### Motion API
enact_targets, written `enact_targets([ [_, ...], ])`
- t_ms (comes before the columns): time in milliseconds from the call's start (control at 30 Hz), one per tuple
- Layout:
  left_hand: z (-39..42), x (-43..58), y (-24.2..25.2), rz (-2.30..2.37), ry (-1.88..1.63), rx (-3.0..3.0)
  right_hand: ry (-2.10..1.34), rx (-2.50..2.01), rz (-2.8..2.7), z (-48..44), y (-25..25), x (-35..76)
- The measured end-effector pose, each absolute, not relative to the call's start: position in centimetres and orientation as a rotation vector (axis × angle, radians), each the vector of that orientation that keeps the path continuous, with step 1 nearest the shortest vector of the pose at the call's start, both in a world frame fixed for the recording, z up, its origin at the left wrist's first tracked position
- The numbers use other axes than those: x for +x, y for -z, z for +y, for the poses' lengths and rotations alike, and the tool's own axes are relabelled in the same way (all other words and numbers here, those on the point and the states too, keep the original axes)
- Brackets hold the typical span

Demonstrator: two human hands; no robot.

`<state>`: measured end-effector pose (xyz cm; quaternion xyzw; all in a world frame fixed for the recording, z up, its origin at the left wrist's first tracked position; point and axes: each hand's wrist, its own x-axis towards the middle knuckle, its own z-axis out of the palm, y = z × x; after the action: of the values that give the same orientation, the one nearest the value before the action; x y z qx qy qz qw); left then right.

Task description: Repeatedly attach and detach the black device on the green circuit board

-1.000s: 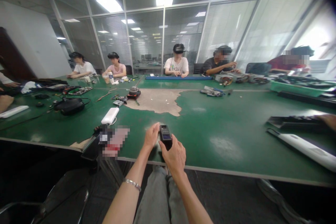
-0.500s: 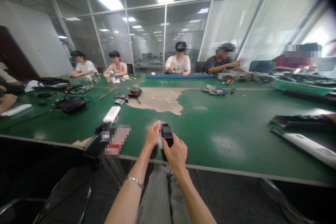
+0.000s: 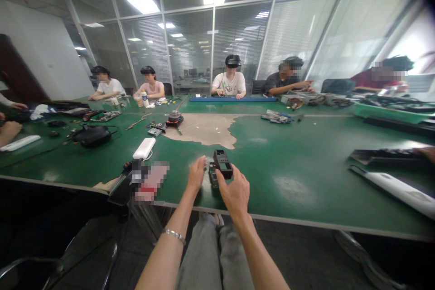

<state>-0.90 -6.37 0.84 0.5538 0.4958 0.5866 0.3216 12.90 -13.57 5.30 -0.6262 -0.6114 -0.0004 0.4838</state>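
Observation:
My right hand (image 3: 237,190) grips a black plastic housing (image 3: 223,157) with rectangular cut-outs, the thumb on its near left side. Just left of the housing and partly behind it, a small device with a circuit board (image 3: 213,176) shows; the housing hides the rest of it. My left hand (image 3: 197,174) is at the left of the device, fingers stretched out and apart from it, with nothing visible in the palm. Both hands are over the near part of the green table (image 3: 265,167).
A white power bank (image 3: 144,148) and a blurred-out pink item (image 3: 154,181) lie to the left. Farther off are a black pouch (image 3: 91,135) and a bundle of gloves (image 3: 277,117). Long white bar (image 3: 394,189) at right. Several people sit along the far side.
My right hand has shifted right and up with the black housing, so the circuit-board device beside it now shows. The left hand has barely moved.

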Motion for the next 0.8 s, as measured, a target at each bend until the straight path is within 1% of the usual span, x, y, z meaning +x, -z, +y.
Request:
enact_targets([
  [400, -6.2, -0.8, -0.7, 1.373, -1.487, 1.527, 0.015, -1.705, -1.437, -12.6, -2.2, 18.0],
  [800, -6.0, -0.9, -0.3, 1.413, -1.477, 1.568, 0.060, -1.775, -1.505, -12.8, -0.8, 18.6],
])
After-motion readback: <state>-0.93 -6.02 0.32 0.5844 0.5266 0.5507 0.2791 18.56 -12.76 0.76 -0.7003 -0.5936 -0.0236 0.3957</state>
